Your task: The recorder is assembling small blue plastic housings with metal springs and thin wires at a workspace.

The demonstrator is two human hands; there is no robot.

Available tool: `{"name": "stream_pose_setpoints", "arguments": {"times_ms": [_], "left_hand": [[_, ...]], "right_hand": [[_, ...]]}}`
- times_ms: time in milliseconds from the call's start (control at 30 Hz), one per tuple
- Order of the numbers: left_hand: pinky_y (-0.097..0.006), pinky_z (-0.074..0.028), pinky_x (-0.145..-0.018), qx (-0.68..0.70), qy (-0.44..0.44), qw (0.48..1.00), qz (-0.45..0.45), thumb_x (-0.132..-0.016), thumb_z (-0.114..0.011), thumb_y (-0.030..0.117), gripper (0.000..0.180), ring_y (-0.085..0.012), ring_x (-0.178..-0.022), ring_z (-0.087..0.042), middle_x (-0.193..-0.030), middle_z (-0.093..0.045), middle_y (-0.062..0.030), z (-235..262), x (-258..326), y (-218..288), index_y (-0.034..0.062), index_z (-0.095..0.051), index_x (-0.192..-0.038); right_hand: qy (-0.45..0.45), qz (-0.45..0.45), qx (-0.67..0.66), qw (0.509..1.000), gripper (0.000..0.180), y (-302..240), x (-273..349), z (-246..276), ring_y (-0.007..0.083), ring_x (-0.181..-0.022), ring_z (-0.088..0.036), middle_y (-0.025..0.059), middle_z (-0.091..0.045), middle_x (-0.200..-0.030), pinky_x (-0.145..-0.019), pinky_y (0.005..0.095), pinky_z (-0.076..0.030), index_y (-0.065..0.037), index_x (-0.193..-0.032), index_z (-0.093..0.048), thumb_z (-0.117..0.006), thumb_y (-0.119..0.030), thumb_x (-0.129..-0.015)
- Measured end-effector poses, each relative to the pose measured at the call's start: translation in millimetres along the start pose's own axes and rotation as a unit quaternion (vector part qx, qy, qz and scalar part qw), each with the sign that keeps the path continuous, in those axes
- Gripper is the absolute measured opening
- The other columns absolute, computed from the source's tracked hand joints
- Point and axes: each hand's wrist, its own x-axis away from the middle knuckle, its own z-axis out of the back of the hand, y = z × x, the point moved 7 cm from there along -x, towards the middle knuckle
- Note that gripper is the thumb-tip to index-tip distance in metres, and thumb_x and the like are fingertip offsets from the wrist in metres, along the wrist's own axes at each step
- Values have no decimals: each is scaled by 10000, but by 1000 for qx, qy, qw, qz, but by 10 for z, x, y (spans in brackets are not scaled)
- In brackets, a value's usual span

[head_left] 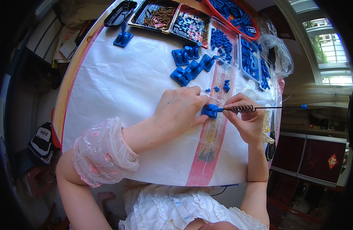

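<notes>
Between the fingers of my left hand (pixel 178 107) is a small blue plastic bracket (pixel 210 111), held just above the table. My right hand (pixel 247 122) pinches a black wire spring (pixel 243 109) at its coiled part. A long thin rod runs from the coil out to the right and carries a small blue piece (pixel 304 107) near its end. The spring's left end meets a blue stub on the bracket's right side; the fingers hide exactly how they join. A few tiny blue pieces (pixel 226 86) lie just beyond my hands.
Several blue bracket assemblies (pixel 182 76) sit past my hands. Along the far edge stand a tray of brass-coloured screws (pixel 157 17), a tray of nuts (pixel 188 27), a red basin (pixel 257 35) and a clear box of blue parts (pixel 250 57). One blue assembly (pixel 123 39) stands far left.
</notes>
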Motion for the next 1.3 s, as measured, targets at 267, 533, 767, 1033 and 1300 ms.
{"name": "stream_pose_setpoints", "arguments": {"times_ms": [267,533,767,1033,1300], "left_hand": [[-368,-533,-641,-1,2,1000,-5,-780,-818,347,266,-240,-777,-677,-858,-624,-40,-4,-2,2,153,-731,-941],[-367,-535,-654,32,0,999,-11,-776,-831,306,332,-244,-780,-673,-893,-629,-45,23,12,23,151,-719,-1048],[-363,-526,-719,173,65,982,-33,-802,-823,240,394,-246,-895,-632,-1000,-592,-87,120,0,80,120,-700,-1157],[-303,-559,-779,364,8,931,20,-893,-756,206,385,-170,-1066,-625,-1157,-616,-77,15,-58,84,65,-632,-1229],[-273,-548,-810,551,-132,817,109,-962,-691,204,307,-138,-985,-658,-1121,-636,-53,-353,45,218,45,-599,-1208]], "right_hand": [[-2,5,-2,1000,150,3,3,5,107,-809,-610,94,-690,-930,-693,223,-463,21,-927,-752,-767,81,-790],[3,8,-14,1000,150,1,7,25,100,-808,-597,87,-691,-935,-689,224,-443,31,-932,-751,-759,86,-793],[42,-45,-101,993,149,63,-8,142,104,-834,-610,71,-686,-932,-720,231,-459,37,-937,-739,-737,106,-805],[99,-82,-204,971,106,30,34,297,103,-853,-620,49,-679,-927,-767,238,-473,24,-922,-722,-715,82,-833],[147,-115,-274,943,112,83,329,267,65,-766,-527,19,-661,-899,-691,224,-382,14,-949,-726,-703,65,-852]]}}
